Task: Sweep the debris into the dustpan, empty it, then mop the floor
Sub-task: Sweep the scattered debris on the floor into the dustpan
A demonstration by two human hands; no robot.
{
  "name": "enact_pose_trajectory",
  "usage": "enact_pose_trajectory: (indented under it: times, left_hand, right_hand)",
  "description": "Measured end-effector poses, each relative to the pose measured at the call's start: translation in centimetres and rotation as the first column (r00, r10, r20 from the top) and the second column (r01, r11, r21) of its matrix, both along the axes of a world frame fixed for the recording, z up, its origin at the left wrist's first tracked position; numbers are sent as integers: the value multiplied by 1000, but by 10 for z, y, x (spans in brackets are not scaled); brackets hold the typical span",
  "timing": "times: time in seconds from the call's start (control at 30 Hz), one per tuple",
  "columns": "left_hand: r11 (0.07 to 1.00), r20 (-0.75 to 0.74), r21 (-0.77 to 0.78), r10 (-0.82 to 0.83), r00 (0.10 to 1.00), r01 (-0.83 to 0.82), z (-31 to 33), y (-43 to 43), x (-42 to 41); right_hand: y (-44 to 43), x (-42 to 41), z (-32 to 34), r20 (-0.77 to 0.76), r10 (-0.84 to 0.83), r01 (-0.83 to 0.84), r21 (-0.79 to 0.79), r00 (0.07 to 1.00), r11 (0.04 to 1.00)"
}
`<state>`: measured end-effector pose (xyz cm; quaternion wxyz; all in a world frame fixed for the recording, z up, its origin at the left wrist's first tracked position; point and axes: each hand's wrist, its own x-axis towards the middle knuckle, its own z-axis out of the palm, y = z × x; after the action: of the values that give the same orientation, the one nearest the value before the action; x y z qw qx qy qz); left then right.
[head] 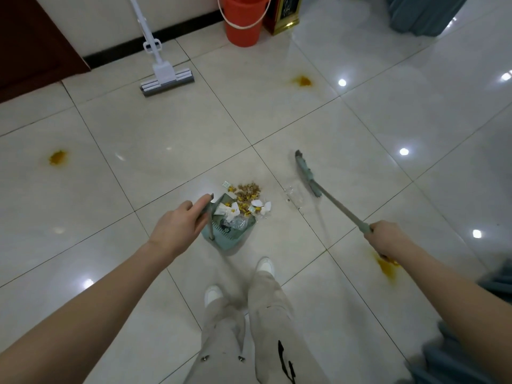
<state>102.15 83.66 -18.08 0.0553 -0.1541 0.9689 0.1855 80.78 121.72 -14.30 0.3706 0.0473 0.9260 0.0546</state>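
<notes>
Head view: the left hand (177,228) is curled around the thin grey handle of the pale green plastic dustpan (235,239), which stands on the glossy beige tiled floor (166,134). The debris (248,191), brown and yellow crumbs with white paper scraps, lies partly inside the dustpan and partly at its mouth. The right hand (385,239) grips the pole of the grey-green broom (306,173). Its head is to the right of the pile, not touching it. A white sponge mop (166,76) leans by the wall.

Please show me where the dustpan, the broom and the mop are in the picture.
dustpan (235,241): head view, on the teal rear part of the pan.
broom (304,173): head view, on the brush head.
mop (166,81): head view, on the sponge head on the floor.
</notes>
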Motion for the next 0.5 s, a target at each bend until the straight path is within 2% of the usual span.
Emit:
enact_pose_trajectory:
  times: [0.17,0.3,0.5]
  left_hand:
    - [999,4,-17,-35,999,35,-1,-1,-7]
    - [1000,-2,-6,-2,1000,2,-5,9,-8]
    - [1000,-10,-16,6,1000,-6,-6,14,-12]
  right_hand:
    - [12,13,-7,14,-7,6,57,1000,998]
    - [-2,37,-17,103,-48,46,25,994,999]
    - [-36,59,-6,148,26,-21,-35,989,999]
